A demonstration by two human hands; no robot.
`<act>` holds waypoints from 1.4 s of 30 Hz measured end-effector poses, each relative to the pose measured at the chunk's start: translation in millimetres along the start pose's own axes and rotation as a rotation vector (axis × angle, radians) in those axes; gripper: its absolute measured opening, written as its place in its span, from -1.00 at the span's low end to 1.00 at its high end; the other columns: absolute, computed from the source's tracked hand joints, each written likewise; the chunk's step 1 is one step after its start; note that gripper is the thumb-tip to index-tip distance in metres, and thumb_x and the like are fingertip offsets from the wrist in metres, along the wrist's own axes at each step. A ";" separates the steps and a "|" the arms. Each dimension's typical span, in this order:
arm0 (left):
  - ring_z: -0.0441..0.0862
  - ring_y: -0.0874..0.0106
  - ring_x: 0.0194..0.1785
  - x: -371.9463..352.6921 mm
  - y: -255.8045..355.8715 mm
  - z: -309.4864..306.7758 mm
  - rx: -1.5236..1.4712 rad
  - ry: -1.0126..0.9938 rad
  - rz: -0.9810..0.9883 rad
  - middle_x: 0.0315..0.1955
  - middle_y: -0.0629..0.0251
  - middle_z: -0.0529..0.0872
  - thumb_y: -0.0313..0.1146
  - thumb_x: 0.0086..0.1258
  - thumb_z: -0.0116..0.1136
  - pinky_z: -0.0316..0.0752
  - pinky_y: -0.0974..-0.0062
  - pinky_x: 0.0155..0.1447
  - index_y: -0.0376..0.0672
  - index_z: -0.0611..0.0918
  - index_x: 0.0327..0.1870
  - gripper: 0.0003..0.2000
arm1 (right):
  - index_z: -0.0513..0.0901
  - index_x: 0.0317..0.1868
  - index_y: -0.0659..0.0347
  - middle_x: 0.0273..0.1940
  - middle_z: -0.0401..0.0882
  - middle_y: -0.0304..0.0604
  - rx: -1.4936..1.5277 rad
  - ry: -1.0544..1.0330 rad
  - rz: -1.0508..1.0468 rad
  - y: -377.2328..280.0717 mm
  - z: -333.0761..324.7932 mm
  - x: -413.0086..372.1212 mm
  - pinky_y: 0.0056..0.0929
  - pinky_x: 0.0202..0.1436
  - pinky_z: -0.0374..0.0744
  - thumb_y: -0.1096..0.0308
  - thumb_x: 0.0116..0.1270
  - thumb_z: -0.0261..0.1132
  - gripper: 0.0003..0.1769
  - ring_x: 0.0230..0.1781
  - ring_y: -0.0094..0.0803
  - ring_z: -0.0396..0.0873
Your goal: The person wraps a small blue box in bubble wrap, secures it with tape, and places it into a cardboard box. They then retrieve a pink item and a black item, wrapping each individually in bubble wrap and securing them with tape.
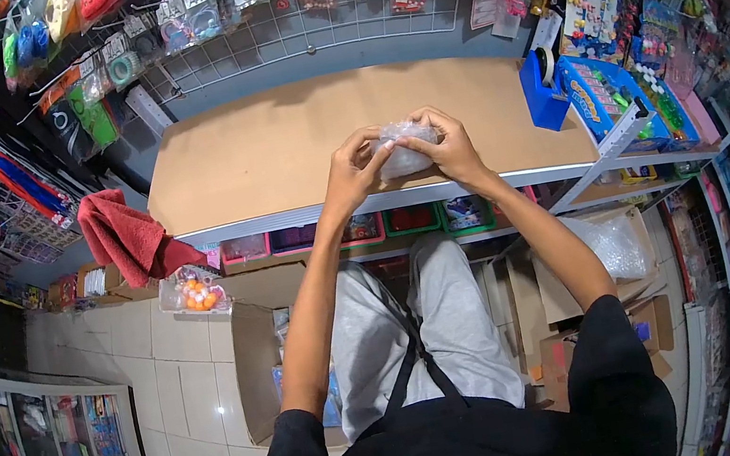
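Note:
Between my two hands is a bundle of clear bubble wrap (406,156), just above or resting on the front part of the brown tabletop (278,161). My left hand (354,170) grips its left side, with the thumb on the near face and fingers curled over the top. On the opposite side, my right hand (450,148) holds it the same way, thumb toward the left thumb. Whatever the wrap may contain is hidden.
A blue tape dispenser (544,90) stands at the table's right end, beside a blue display box (602,95). A red cloth (122,233) hangs at the left corner. Below are a tub of orange and white balls (194,293), a cardboard box (258,369) and more bubble wrap (611,246).

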State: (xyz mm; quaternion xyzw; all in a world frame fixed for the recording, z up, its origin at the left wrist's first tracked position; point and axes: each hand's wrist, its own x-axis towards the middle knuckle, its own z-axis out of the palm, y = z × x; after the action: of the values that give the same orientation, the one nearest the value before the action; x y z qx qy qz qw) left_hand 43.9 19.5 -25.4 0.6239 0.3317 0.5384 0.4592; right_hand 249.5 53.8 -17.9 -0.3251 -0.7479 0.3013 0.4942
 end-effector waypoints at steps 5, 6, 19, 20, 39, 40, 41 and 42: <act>0.43 0.76 -0.44 -0.6 8.2 4.4 -0.032 0.030 -0.076 -0.26 0.38 0.72 -0.36 0.61 0.19 0.27 0.69 -0.49 -0.21 0.60 0.08 -0.83 | 0.62 -0.18 0.32 -0.08 0.68 -0.18 0.060 0.024 0.116 -5.7 2.0 -0.4 -0.47 0.02 0.56 0.27 0.40 0.49 -0.71 -0.12 -0.55 0.55; 0.46 0.75 -0.42 -0.1 6.6 6.5 -0.057 0.048 -0.074 -0.25 0.38 0.72 -0.36 0.62 0.18 0.30 0.69 -0.47 -0.21 0.59 0.09 -0.82 | 0.63 -0.17 0.32 -0.09 0.68 -0.17 0.063 0.025 0.124 -8.6 2.4 0.2 -0.47 0.02 0.56 0.26 0.40 0.48 -0.72 -0.11 -0.55 0.55; 0.70 -0.07 -0.13 8.2 -0.1 43.5 0.343 0.284 0.154 -0.20 -0.17 0.69 -0.30 0.69 -0.02 0.56 0.14 -0.02 -0.37 0.45 0.07 -0.75 | 0.56 -0.29 0.31 -0.13 0.64 -0.16 0.184 0.225 0.034 -0.8 13.1 -10.8 -0.47 -0.03 0.57 0.36 0.36 0.52 -0.72 -0.16 -0.54 0.57; 0.69 -0.10 -0.15 9.0 1.7 42.8 0.365 0.280 0.143 -0.22 -0.20 0.69 -0.30 0.69 -0.04 0.56 0.13 -0.04 -0.37 0.46 0.04 -0.75 | 0.55 -0.27 0.31 -0.12 0.64 -0.14 0.271 0.225 0.040 0.9 14.3 -10.5 -0.48 -0.02 0.57 0.37 0.37 0.51 -0.72 -0.14 -0.55 0.56; 0.62 0.11 0.35 -44.8 27.0 2.9 0.416 -0.111 0.235 0.24 0.07 0.70 -0.41 0.52 0.24 0.51 0.20 0.40 -0.21 0.57 0.33 -0.61 | 0.64 0.08 0.30 0.05 0.72 0.05 -0.211 -0.050 -0.313 -24.5 -2.7 -46.8 -0.31 0.08 0.69 0.40 0.23 0.56 -0.57 0.08 -0.17 0.72; 0.63 0.12 0.35 -47.5 28.5 2.5 0.389 -0.111 0.242 0.24 0.07 0.70 -0.42 0.50 0.25 0.52 0.20 0.39 -0.21 0.57 0.32 -0.61 | 0.64 0.06 0.29 0.04 0.72 0.05 -0.198 -0.049 -0.324 -24.0 -2.1 -47.7 -0.30 0.08 0.69 0.42 0.22 0.56 -0.57 0.07 -0.16 0.73; 0.63 0.13 0.34 -49.4 29.4 2.2 0.398 -0.100 0.226 0.25 0.07 0.69 -0.43 0.49 0.26 0.53 0.21 0.38 -0.21 0.57 0.32 -0.60 | 0.63 0.05 0.28 0.04 0.72 0.05 -0.188 -0.049 -0.334 -23.7 -1.9 -48.8 -0.30 0.08 0.69 0.43 0.21 0.57 -0.58 0.06 -0.14 0.73; 0.64 0.13 0.33 -50.3 30.1 2.5 0.405 -0.091 0.211 0.26 0.07 0.68 -0.44 0.48 0.27 0.53 0.21 0.37 -0.21 0.56 0.32 -0.59 | 0.63 0.03 0.28 0.04 0.72 0.05 -0.179 -0.046 -0.344 -23.5 -2.1 -49.5 -0.29 0.08 0.68 0.45 0.20 0.57 -0.58 0.05 -0.13 0.73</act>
State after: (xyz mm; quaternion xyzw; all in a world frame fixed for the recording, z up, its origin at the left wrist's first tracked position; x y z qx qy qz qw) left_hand 33.8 -37.5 -16.0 0.7582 0.3448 0.4773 0.2801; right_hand 261.9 1.0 -26.0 -0.2279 -0.8275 0.1520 0.4902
